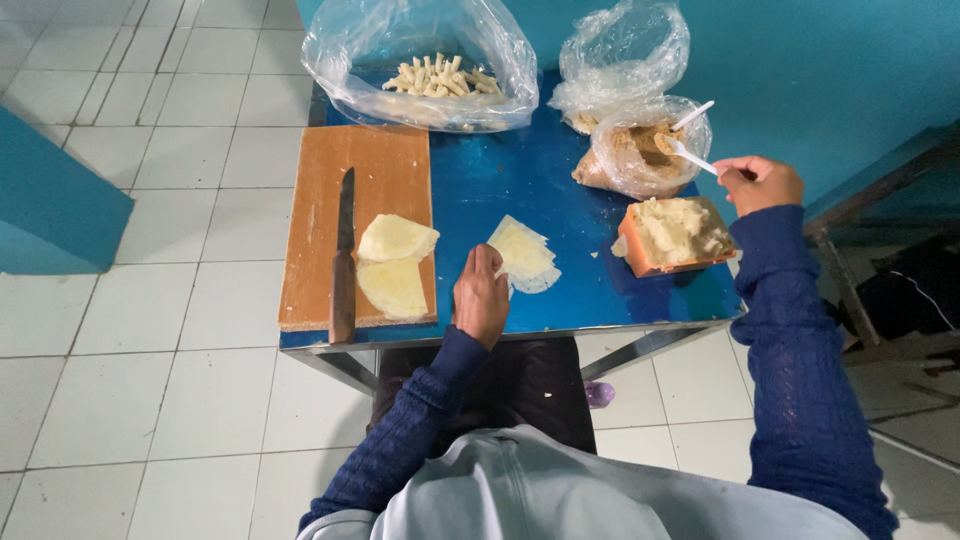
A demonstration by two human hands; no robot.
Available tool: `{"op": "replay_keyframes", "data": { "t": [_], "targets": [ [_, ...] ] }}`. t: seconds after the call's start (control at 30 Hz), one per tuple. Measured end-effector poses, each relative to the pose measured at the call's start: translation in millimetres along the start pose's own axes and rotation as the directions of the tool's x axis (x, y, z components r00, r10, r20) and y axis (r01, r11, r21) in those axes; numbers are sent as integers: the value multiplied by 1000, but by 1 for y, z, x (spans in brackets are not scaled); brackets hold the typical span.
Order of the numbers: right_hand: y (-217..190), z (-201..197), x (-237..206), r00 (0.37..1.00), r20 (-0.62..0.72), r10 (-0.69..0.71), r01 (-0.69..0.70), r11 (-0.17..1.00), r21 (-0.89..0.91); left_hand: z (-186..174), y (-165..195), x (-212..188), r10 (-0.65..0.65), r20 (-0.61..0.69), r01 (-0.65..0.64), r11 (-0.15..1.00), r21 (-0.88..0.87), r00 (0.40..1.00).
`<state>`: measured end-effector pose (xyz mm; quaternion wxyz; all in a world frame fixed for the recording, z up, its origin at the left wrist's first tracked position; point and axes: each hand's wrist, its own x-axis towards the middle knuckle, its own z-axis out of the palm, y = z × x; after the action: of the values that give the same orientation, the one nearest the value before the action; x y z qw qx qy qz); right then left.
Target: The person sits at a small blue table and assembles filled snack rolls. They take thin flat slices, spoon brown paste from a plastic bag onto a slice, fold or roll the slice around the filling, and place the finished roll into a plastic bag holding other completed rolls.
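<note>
- Right of centre in the frame, the right hand (762, 183) is closed around the handle of a white plastic spoon (692, 158), with the bowl end poking into a clear bag of brownish filling (636, 158).
- Near the middle, the left hand (481, 297) rests on the blue table (500, 180), fingers curled down onto the edge of a small stack of pale dough wrappers (524, 253). Looks like it's pinching the top sheet, but from this angle I can't really tell.
- Just below the spoon hand sits an orange tray (640, 262) heaped with a pale, lumpy mash (678, 228).
- On the left side of the table there's a wooden cutting board (370, 170) with a dark knife (344, 258) lying lengthwise, and two folded dough pieces (394, 262) beside the blade.
- At the top of the frame, a big open plastic bag holds a pile of rolled sticks (441, 76), and a crumpled clear bag (622, 55) sits to its right.
- Both arms are in dark blue knit sleeves (800, 350); white floor tiles (150, 350) all around.
</note>
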<state>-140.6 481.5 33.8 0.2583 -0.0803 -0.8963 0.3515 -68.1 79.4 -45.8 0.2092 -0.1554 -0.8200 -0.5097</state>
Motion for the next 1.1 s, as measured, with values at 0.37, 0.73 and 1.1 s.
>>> {"op": "replay_keyframes", "data": {
  "t": [0.37,0.73,1.1],
  "targets": [
    [-2,-3,-9,1000,3,4,-4,1000,8,-1,-1,0,-17,5,17,998,-58,1000],
    [-9,15,-3,989,-4,-145,143,978,-152,0,-1,-1,-38,-1,38,996,-81,999],
    [-24,1,-47,978,207,25,-79,963,258,-1,-3,-1,-21,0,21,996,-87,1000]
  ]
}}
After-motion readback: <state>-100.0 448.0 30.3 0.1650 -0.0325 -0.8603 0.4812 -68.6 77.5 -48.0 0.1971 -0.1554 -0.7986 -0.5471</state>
